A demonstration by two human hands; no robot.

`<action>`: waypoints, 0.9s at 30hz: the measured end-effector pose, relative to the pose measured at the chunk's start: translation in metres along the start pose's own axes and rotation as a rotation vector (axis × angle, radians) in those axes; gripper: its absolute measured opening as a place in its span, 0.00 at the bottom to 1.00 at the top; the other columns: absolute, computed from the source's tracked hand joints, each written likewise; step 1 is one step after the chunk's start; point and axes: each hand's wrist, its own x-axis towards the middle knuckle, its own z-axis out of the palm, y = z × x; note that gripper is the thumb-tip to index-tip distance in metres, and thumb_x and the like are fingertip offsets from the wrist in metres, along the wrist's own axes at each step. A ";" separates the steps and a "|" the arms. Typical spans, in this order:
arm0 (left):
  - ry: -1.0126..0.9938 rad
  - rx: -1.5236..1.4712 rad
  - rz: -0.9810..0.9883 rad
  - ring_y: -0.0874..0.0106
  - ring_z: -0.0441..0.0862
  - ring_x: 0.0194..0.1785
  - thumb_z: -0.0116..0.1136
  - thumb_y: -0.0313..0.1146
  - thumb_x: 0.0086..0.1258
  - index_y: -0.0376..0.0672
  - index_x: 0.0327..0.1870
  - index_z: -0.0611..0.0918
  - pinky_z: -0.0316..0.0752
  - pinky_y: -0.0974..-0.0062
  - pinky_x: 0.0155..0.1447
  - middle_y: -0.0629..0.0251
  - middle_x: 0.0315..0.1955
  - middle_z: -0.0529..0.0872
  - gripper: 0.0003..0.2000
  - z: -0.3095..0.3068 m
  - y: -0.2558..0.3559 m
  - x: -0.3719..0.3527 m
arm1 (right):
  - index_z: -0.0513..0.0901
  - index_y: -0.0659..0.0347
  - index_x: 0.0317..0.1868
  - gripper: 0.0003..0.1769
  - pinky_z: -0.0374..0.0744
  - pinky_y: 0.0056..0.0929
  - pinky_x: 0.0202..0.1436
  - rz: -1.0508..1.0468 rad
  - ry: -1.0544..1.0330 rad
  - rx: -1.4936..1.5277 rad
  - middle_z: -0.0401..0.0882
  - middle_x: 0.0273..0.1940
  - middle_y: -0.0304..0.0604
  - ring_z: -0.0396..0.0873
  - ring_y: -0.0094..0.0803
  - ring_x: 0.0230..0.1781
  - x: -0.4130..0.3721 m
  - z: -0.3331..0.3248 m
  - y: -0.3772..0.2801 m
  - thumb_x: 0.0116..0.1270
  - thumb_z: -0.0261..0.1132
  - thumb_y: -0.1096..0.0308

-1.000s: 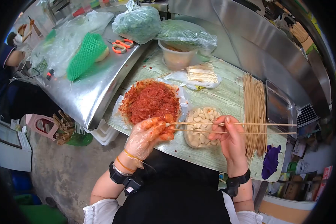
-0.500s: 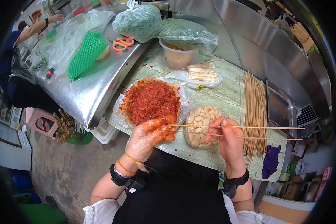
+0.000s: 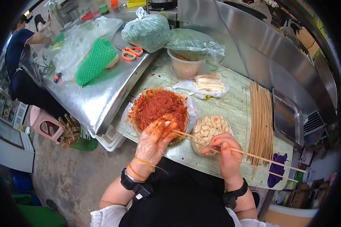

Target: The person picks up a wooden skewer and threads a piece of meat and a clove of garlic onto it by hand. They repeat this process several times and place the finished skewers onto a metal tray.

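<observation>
My left hand (image 3: 155, 134), in a clear plastic glove smeared red, is closed over the near edge of a bowl of red minced meat (image 3: 161, 108). A small pale piece, seemingly a garlic clove (image 3: 167, 123), shows between its thumb and fingers; the palm is hidden. My bare right hand (image 3: 227, 151) grips two long wooden skewers (image 3: 269, 160), slanting down to the right. Their left ends reach the gloved fingers; whether they touch cannot be told. Beneath the skewers and just left of the right hand stands a clear tub of peeled garlic cloves (image 3: 210, 128).
Loose skewers (image 3: 260, 125) lie right of the tub, beside a metal tray (image 3: 287, 115) and purple cloth (image 3: 277, 170). Short pale sticks (image 3: 209, 82), a plastic tub (image 3: 184, 62) and bagged greens (image 3: 195, 41) stand behind. Orange-handled scissors (image 3: 132, 53) lie on the steel counter (image 3: 106, 102). A person (image 3: 22, 60) stands far left.
The skewers have swung from nearly level to sloping down rightward, and the right hand has lowered slightly. The left hand has turned, its fingers now upward with a pale piece showing. The view has shifted slightly.
</observation>
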 end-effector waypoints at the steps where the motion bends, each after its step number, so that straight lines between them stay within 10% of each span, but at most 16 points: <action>1: -0.003 0.000 0.004 0.64 0.79 0.54 0.52 0.30 0.73 0.32 0.55 0.75 0.79 0.68 0.56 0.50 0.53 0.78 0.14 -0.001 -0.001 0.001 | 0.77 0.71 0.37 0.20 0.81 0.30 0.40 -0.046 -0.022 -0.049 0.75 0.38 0.47 0.82 0.36 0.33 0.000 0.002 -0.001 0.75 0.51 0.59; 27: 0.024 -0.159 0.139 0.66 0.79 0.54 0.51 0.24 0.72 0.30 0.57 0.72 0.81 0.73 0.54 0.53 0.52 0.78 0.15 -0.007 -0.008 0.011 | 0.80 0.64 0.38 0.15 0.77 0.29 0.40 -0.372 -0.156 -0.473 0.83 0.34 0.46 0.78 0.34 0.34 0.014 0.023 -0.010 0.74 0.52 0.61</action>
